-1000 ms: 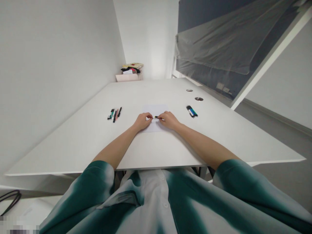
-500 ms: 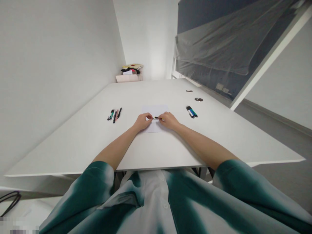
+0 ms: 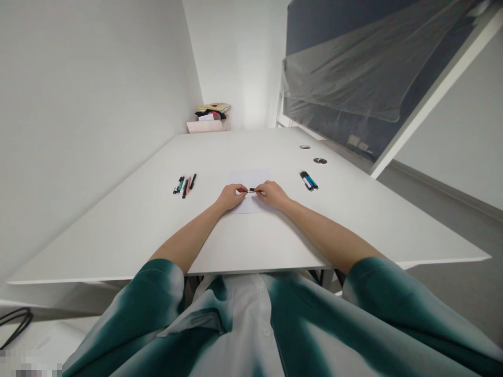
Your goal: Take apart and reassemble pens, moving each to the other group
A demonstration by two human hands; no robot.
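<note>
My left hand (image 3: pixel 232 197) is closed in a pinch over a sheet of white paper (image 3: pixel 247 207), its fingertips at the left end of a slim pen part (image 3: pixel 253 191). From the other side my right hand (image 3: pixel 272 193) pinches the same slim piece. Just behind it, between the fingertips, lies a short black piece (image 3: pixel 252 189); whether it is touched I cannot tell. Both hands rest low over the paper. The fingers cover most of what they hold, and it is too small to make out fully.
Several pens and pen pieces (image 3: pixel 185 187) lie on the white table (image 3: pixel 251 241) to the left. A row of pens (image 3: pixel 308 180) is at the right. Behind it are two round metal-rimmed fittings (image 3: pixel 320 161). A box of folded items (image 3: pixel 206 126) stands at the far end.
My left fingertips have shifted slightly right, closing the gap to the right hand's fingertips. The pens on both sides have stayed put.
</note>
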